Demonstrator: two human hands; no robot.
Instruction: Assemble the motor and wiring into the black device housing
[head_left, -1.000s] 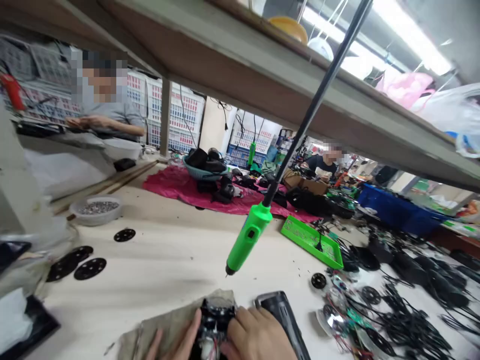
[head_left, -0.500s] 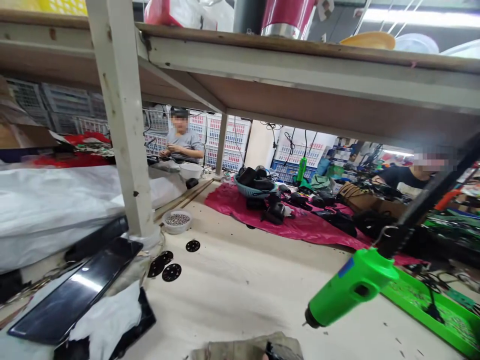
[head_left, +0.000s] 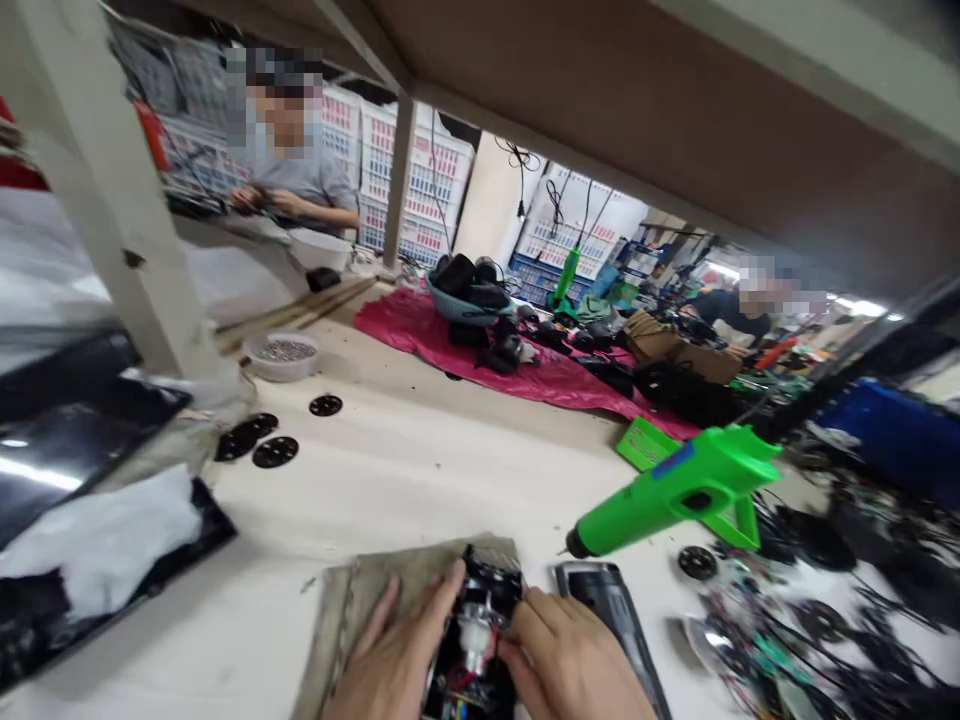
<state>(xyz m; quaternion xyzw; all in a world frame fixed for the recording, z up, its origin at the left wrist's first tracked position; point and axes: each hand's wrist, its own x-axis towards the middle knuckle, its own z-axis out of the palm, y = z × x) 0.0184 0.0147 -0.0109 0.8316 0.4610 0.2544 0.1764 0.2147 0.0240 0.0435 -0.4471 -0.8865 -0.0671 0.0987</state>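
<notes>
An opened black housing (head_left: pixel 474 640) with a white inner part and red wires lies lengthwise on a folded drab cloth (head_left: pixel 341 610) at the bottom middle. My left hand (head_left: pixel 405 645) holds it along its left side, fingers stretched forward. On the other side my right hand (head_left: pixel 574 650) is closed, its bent fingers pinching at the housing's right edge; the fingertips are partly hidden. Just beyond that hand lies a long dark grey casing (head_left: pixel 611 600). Over the bench, a green electric screwdriver (head_left: pixel 667 500) hangs at a slant, its tip pointing down to the left.
Black perforated discs (head_left: pixel 275 452) and a white bowl of small metal parts (head_left: pixel 281 355) are at left. A green tray (head_left: pixel 645 445) and tangled wires (head_left: pixel 795 650) lie right. Behind are a pink sheet (head_left: pixel 397 320), a basket (head_left: pixel 465 300) and two people. A shelf post (head_left: pixel 127 200) stands left.
My view has tipped down and turned right. Both hands and the opened housing now show on the cloth, where only a dark edge and a fingertip showed. The grey casing has come into view.
</notes>
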